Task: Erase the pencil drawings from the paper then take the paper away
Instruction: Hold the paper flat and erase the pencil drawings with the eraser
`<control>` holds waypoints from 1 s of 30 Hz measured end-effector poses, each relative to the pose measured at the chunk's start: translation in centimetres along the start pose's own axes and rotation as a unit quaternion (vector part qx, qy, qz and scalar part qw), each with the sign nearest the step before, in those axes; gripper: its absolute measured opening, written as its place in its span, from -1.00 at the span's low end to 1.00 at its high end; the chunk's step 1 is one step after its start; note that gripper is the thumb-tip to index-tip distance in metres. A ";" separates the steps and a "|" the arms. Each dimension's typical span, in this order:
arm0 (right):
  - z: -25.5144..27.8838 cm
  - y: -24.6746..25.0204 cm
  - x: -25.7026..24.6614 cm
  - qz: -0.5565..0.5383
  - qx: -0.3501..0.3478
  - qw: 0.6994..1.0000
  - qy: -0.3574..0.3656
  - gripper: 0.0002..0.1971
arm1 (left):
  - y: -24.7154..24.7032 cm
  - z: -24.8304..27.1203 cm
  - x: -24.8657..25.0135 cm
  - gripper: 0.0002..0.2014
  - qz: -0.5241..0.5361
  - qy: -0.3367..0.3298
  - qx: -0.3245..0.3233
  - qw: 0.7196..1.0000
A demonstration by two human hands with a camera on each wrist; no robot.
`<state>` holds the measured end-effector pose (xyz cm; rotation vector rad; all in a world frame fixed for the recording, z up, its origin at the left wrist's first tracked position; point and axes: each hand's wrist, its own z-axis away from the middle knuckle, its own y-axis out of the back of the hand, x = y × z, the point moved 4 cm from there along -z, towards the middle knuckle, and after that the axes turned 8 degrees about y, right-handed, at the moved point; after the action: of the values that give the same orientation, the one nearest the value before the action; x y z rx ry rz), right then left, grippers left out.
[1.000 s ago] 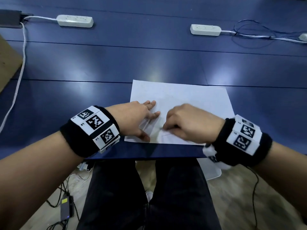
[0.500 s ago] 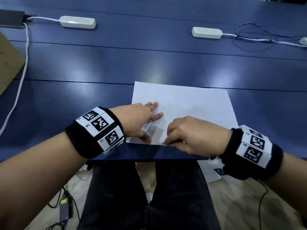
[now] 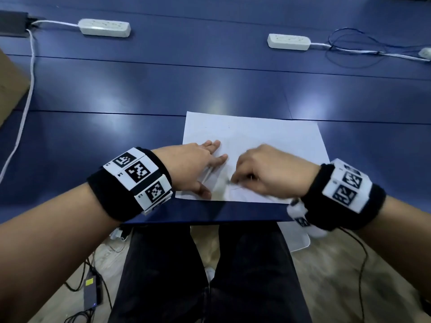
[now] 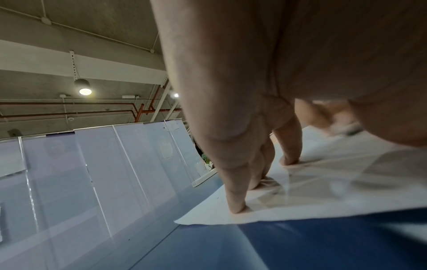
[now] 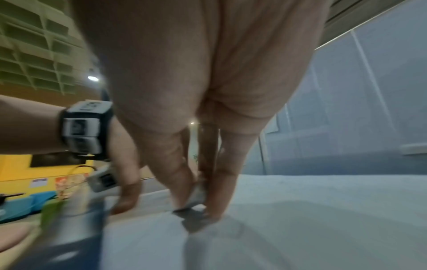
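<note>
A white sheet of paper (image 3: 268, 141) lies near the front edge of the blue table (image 3: 116, 89). My left hand (image 3: 200, 164) presses flat on the sheet's left side, fingers straight and spread (image 4: 235, 208). My right hand (image 3: 258, 173) is curled over the sheet's lower middle and pinches a small whitish eraser (image 5: 196, 197) against the paper (image 5: 323, 210). In the head view the eraser shows only as a blur at the fingertips. Faint pencil lines (image 3: 235, 188) run on the paper below the right hand.
Two white power strips (image 3: 105, 27) (image 3: 289, 41) lie at the back of the table, with thin cables (image 3: 349, 47) at the right. A cardboard box (image 3: 9, 85) sits at the far left. My dark trousers (image 3: 205, 276) are under the table edge.
My right hand slid down to the paper's near edge and has moved back up. It is blurred with motion now. The left hand has stayed pressed in place.
</note>
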<state>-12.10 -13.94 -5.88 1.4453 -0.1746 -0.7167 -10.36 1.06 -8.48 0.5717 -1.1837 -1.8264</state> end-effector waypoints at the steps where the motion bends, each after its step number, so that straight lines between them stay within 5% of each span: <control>1: -0.5 0.6 1.0 0.017 0.016 0.999 -0.024 -0.77 | 0.0 0.0 0.1 0.01 -0.001 0.001 -0.001 1.000; 4: -1.0 1.1 2.0 0.030 0.038 0.998 -0.036 -0.78 | 0.0 0.0 -0.1 0.01 -0.002 0.006 -0.006 1.000; 10: 1.5 -0.7 -1.1 -0.014 -0.026 0.999 0.038 -0.81 | 0.0 0.2 0.0 -0.01 -0.002 0.001 -0.007 1.000; 15: -0.4 1.0 2.4 0.024 0.032 0.999 -0.036 -0.79 | 0.0 0.2 0.0 0.00 -0.004 0.004 -0.007 1.000; 22: 1.6 -1.1 -1.6 -0.022 -0.012 0.999 0.048 -0.79 | 0.1 0.3 0.1 -0.01 0.000 0.002 -0.004 1.000; 27: -0.6 1.1 2.7 0.032 0.043 0.998 -0.041 -0.78 | 0.2 0.2 0.3 0.00 0.000 0.006 -0.006 1.000; 30: 0.4 0.3 1.1 0.034 0.034 0.999 0.014 -0.80 | 0.2 0.2 0.2 0.00 -0.007 0.005 -0.004 1.000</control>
<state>-11.28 -14.88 -5.86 1.5059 -0.2263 -0.6407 -10.54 0.93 -8.18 0.5848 -1.1693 -1.8366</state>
